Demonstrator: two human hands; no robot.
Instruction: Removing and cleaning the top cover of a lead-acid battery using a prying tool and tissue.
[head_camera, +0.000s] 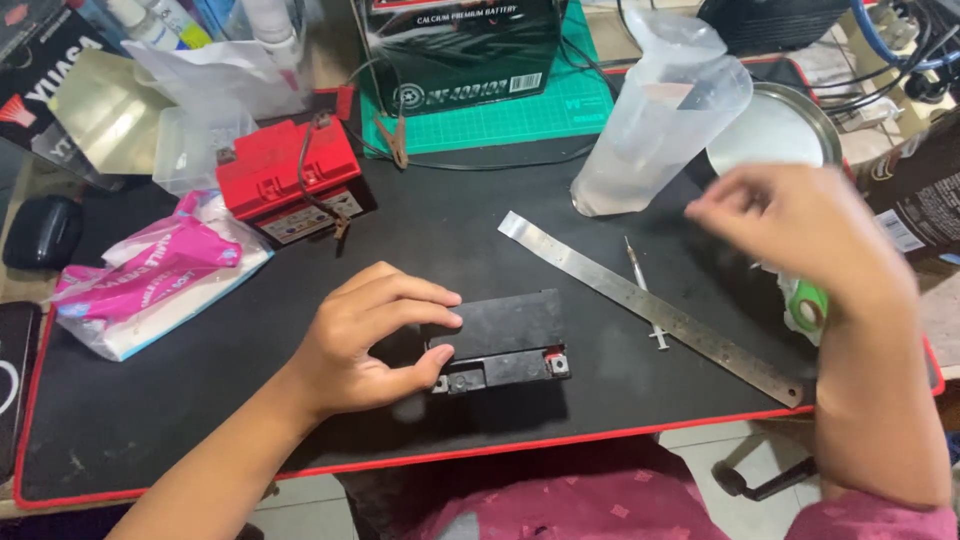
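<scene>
While the left hand steadies a small black battery near the middle of the worktop, the right hand hangs blurred in mid-air over the right side of the black, red-edged mat. Fingers of the left hand curl over the battery's left end, thumb pressed against the near face by its terminals, so the block is pinned rather than lifted. The right hand carries nothing that can be made out; its fingers seem loosely drawn together, though the blur leaves it unclear whether they are open or closed. Judging by this, the work stands at a holding stage, the battery braced for attention to its terminal side, and any tool would have to be fetched from the right.

Within reach there lie a long steel ruler, set diagonally, and a slim screwdriver crossing beside it. A roll of green tape sits just under the right wrist. Farther off stand a clear plastic bag, a round metal dish and a green cutting mat. A red battery with leads clipped to it rests at the far left, a pink tissue pack nearer by. The left forearm reaches in from the near edge, the right one rises steeply from the near right corner.
</scene>
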